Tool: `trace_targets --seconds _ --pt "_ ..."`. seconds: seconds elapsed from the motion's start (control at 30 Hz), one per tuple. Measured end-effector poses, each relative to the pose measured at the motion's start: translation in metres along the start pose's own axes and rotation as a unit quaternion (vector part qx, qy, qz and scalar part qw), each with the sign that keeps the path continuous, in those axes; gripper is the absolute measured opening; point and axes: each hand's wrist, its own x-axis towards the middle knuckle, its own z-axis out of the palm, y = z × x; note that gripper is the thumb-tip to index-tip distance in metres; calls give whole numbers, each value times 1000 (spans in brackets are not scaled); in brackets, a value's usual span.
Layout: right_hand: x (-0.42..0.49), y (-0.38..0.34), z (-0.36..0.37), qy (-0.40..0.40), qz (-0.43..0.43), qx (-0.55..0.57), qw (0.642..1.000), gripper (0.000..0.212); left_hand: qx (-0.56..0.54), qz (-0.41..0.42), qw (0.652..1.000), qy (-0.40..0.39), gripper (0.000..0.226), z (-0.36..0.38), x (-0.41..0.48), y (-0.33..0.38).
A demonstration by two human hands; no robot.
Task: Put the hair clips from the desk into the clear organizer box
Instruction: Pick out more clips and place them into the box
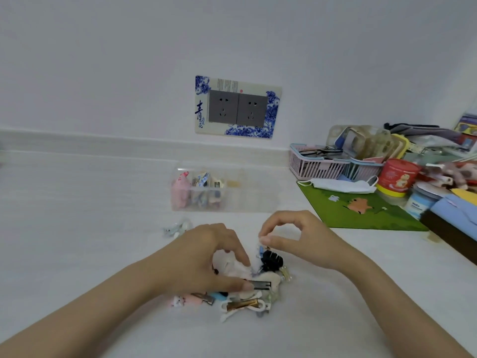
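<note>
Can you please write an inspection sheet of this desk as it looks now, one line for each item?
Surface: white desk, bare on the left side.
Job's things: pile of hair clips near the front; one stray clip to its left; clear organizer box behind, clips only in its left part.
Clutter: green mat, face mask, pink basket, red tub and more things on the right.
Grippers: left hand pinches a metal clip in the pile; right hand pinches a small clip with its fingers.
Cables: nothing seen.
Surroundings: white wall with a double socket in a blue flower frame.
</note>
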Motion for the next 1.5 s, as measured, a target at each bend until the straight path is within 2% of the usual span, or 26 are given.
trace_targets --seconds 0.1,0.33,0.57,0.7,0.87,1.0,1.13,1.23,1.37,1.5 --pt "-9 5 4 -16 17 2 1000 13 20 -12 1000 3 32 3 1 1" --pt "-8 2 9 -13 30 24 999 12 -47 -84 995 -8 23 5 -1 -5" --pt "-10 0 12 -48 37 24 998 15 -138 -54 988 36 15 2 2 -14" --pt "-7 -2 15 -23 37 63 997 19 -175 -34 976 125 16 1 4 -19" --pt "14 -10 20 49 16 201 978 22 -196 -22 946 258 16 -2 10 -22" --pt "47 -24 10 106 13 239 965 21 -111 -38 943 312 24 -9 11 -41" --pt "97 -30 -10 155 6 218 964 14 58 -59 955 284 50 -18 8 -69" --pt "134 -22 -14 169 22 163 972 18 92 -103 956 259 62 -18 7 -89" --pt "168 -8 -3 123 36 88 988 17 98 -121 955 253 65 -14 9 -98" --pt "179 3 7 -5 54 25 998 20 100 -116 953 261 67 -13 11 -96"
